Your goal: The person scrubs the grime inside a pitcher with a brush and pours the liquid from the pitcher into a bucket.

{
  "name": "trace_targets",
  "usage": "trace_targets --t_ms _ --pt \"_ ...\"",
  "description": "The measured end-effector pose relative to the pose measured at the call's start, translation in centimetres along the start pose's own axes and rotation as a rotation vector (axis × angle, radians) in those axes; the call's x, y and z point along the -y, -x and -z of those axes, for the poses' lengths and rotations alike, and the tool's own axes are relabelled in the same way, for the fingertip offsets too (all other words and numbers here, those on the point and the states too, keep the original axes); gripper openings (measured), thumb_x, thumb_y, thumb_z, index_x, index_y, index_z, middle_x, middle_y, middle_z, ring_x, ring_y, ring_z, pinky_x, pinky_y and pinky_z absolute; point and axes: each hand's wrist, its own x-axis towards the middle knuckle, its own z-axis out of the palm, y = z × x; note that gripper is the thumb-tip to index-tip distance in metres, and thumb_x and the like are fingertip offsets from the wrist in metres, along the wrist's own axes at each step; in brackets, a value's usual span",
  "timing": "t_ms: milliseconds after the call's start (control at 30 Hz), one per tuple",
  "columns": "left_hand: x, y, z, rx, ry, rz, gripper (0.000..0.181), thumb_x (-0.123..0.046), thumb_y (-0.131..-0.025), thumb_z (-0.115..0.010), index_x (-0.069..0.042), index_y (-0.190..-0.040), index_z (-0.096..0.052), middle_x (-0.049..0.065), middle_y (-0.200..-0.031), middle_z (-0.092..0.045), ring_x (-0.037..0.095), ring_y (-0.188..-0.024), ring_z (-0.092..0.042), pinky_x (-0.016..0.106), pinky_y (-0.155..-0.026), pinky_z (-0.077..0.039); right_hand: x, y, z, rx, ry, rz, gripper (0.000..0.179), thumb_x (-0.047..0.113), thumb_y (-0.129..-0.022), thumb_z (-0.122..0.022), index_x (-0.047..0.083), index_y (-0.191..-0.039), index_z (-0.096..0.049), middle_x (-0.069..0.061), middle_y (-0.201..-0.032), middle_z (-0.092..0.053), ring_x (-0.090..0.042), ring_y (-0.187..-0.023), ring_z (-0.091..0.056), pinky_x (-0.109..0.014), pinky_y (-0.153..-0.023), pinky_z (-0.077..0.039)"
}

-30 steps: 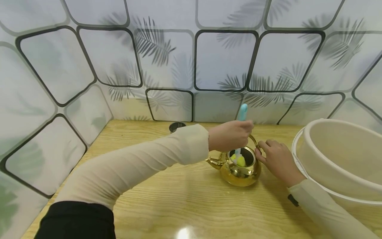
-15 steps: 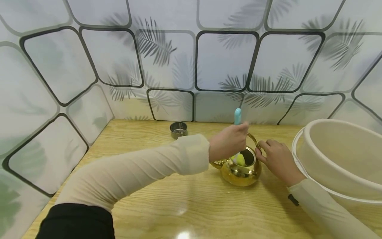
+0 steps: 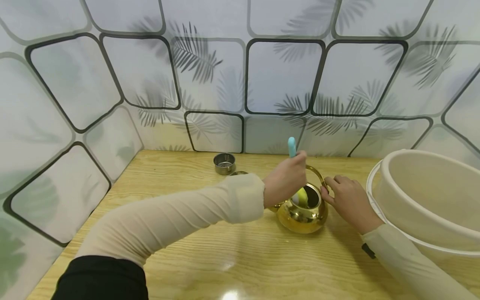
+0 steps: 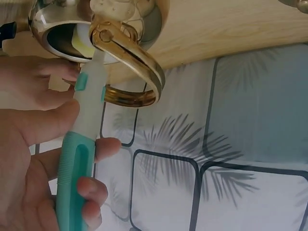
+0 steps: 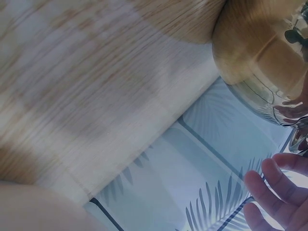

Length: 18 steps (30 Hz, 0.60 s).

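Observation:
A shiny gold teapot (image 3: 301, 223) stands on the wooden table without its lid on. My left hand (image 3: 286, 182) grips a sponge brush by its teal handle (image 4: 76, 166), with the thumb along one side. The brush's yellow and white sponge head (image 3: 302, 197) is inside the teapot's mouth, and its shaft slants up to the left. On the other side, my right hand (image 3: 346, 201) holds the base of the teapot's raised loop handle (image 3: 317, 172) between thumb and fingers. The right wrist view shows the teapot's rounded body (image 5: 262, 57) beside several curled fingers (image 5: 269, 192).
Behind the left forearm sits a small perforated metal strainer (image 3: 224, 164). A round metal piece (image 3: 239, 173) peeks out beside it, mostly covered by the sleeve. Large cream basins (image 3: 416, 208) stand at the right, close to the right forearm. A patterned wall (image 3: 210, 133) runs along the table's back.
My left hand has moved left and slightly down, tilting the brush handle leftward while the sponge head stays in the teapot. The strainer has come into fuller view. The right hand keeps its place.

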Motion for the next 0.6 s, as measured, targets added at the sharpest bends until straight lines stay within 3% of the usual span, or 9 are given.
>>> trace_targets --t_ms 233,600 --pt "-0.5 -0.2 -1.3 -0.084 0.037 0.075 0.025 -0.022 -0.095 -0.04 -0.022 -0.09 -0.065 -0.009 -0.092 -0.068 0.008 -0.086 -0.054 0.03 -0.093 -0.032 0.0 0.0 0.0 0.006 0.0 -0.003 0.016 0.019 -0.08 -0.053 0.004 -0.08 -0.058 -0.009 -0.06 -0.051 -0.024 -0.047 -0.049 -0.036 -0.04 -0.035" --pt "-0.4 0.3 -3.9 -0.214 0.088 0.077 0.027 -0.028 -0.094 -0.04 -0.016 -0.1 -0.064 -0.005 -0.094 -0.066 0.013 -0.089 -0.056 0.032 -0.087 -0.033 -0.1 -0.1 0.0 0.002 0.012 0.015 0.017 0.019 -0.081 -0.052 0.003 -0.079 -0.059 -0.009 -0.059 -0.051 -0.021 -0.044 -0.046 -0.033 -0.039 -0.034"
